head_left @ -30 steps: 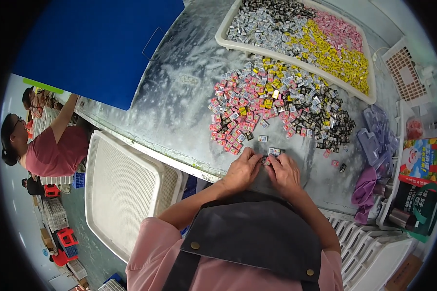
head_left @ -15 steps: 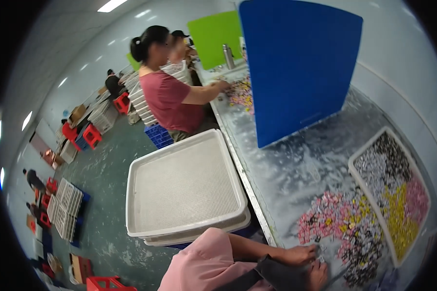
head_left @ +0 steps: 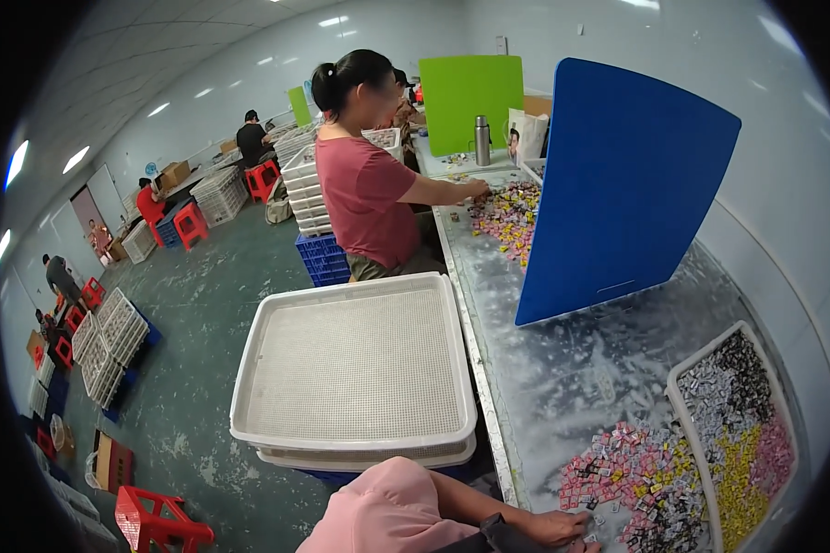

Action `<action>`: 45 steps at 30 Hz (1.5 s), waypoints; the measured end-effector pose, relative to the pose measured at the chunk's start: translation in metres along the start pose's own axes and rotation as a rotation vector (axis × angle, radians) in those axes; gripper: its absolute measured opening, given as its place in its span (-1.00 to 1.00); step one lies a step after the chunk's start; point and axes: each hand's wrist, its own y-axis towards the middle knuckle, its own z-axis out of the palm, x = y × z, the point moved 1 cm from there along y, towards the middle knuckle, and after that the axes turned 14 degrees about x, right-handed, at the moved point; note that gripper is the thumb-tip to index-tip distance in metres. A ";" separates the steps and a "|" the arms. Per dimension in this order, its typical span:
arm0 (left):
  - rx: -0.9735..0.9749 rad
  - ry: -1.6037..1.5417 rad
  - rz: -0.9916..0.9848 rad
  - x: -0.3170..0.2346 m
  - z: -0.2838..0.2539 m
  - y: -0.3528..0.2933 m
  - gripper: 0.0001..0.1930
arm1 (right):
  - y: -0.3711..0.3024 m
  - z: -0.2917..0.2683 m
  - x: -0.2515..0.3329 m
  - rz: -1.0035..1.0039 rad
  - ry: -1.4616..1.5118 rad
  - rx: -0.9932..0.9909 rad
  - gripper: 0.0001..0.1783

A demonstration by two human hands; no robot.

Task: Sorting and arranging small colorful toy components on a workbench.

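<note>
My left hand (head_left: pixel 558 527) rests low on the grey tabletop, its fingers curled and close together beside a loose pile of small square plastic pieces (head_left: pixel 622 465). The pile mixes pink, white, yellow and black. What those fingers hold, if anything, is too small to make out. Only a little of my right hand (head_left: pixel 586 547) shows at the lower edge, just below the left; its fingers are mostly cut off. To the right of the pile, a white-rimmed tray (head_left: pixel 690 415) holds more such pieces, grouped in black, white, yellow and pink patches.
A blue divider panel (head_left: pixel 627 194) stands across the table (head_left: pixel 576 369). Stacked white mesh-bottomed trays (head_left: pixel 360 369) stand left of the table edge. Beyond, a co-worker in a red shirt (head_left: pixel 364 198) handles another pile (head_left: pixel 512 217). A red stool (head_left: pixel 157 521) is lower left.
My view has tilted, so the table and trays sit lower in the picture. Both hands are nearer the lower edge, and the right one is now mostly out of sight.
</note>
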 end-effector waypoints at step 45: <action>0.100 0.579 0.182 -0.036 -0.020 0.017 -0.48 | -0.014 -0.076 0.024 0.368 0.320 -0.062 -0.60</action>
